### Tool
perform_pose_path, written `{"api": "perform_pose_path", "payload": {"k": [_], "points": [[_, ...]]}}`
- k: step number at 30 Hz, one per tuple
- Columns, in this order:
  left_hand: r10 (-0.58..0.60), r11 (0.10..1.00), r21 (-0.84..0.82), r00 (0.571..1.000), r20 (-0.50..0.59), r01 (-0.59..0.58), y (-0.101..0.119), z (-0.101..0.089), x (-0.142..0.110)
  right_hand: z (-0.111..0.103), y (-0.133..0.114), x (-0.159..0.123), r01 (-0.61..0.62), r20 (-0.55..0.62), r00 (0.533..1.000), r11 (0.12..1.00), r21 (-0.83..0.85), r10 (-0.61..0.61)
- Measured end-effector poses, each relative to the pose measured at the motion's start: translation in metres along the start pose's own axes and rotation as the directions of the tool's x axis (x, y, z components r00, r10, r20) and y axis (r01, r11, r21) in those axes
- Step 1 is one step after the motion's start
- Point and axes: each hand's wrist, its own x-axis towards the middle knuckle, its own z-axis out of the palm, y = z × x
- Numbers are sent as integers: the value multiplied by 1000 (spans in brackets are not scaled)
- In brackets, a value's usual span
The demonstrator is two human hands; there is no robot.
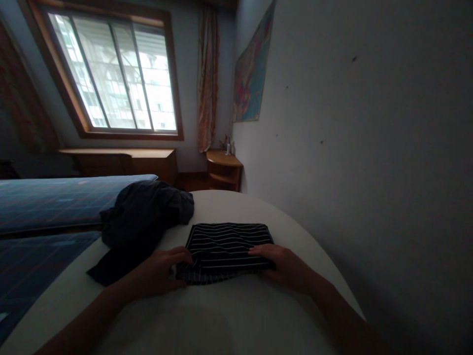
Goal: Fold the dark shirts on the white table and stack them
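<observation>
A folded black garment with thin white stripes [231, 246] lies on the round white table [244, 315]; its exact kind does not show. My left hand [164, 268] grips the near left corner, fingers on top and thumb low at the front edge. At the right edge, my right hand [283, 266] has its fingers over the top of the fabric, with the thumb lower by the near corner. The near edge shows stacked layers, and a small bunched fold sits by my left fingertips. A crumpled dark piece of clothing [148, 212] rests left of the striped garment.
Plaid blue bedding or mattress [74, 202] borders the table on the left. The white wall [351, 197] runs close along the right. Farther back stand a wooden desk [155, 154] and a corner shelf [223, 159], beneath a window [118, 74] and a curtain [208, 79].
</observation>
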Motion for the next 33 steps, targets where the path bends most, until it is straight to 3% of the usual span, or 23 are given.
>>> {"api": "perform_pose_path", "payload": {"k": [6, 11, 13, 16, 20, 24, 27, 30, 33], "points": [[-90, 990, -110, 995, -30, 86, 4, -4, 3, 6, 5, 4, -66, -86, 994, 998, -19, 64], [95, 995, 49, 969, -227, -86, 1, -5, 6, 8, 13, 8, -8, -206, 978, 994, -110, -15], [178, 978, 151, 952, -249, -143, -1, -4, 6, 7, 14, 10, 38, -222, 972, 988, -152, -71], [238, 952, 241, 953, -188, -190, 0, -1, 6, 6, 10, 11, 80, -204, 972, 980, -181, -116], [184, 953, 258, 981, -66, -161, 8, -2, 5, 2, -2, 7, 119, -67, 990, 987, -109, -126], [138, 956, 265, 990, -35, -124, 14, -3, 3, -1, -13, 2, 145, 6, 989, 985, -89, -145], [152, 949, 296, 978, -144, -104, 14, 2, 5, 3, -16, 4, 154, 22, 988, 978, -138, -152], [223, 934, 339, 928, -299, -115, 14, 14, 13, 9, -16, 9, 157, 25, 988, 971, -180, -155], [269, 916, 373, 914, -304, -146, 17, 23, 20, 15, -14, 12, 165, 2, 986, 966, -200, -168]]}}
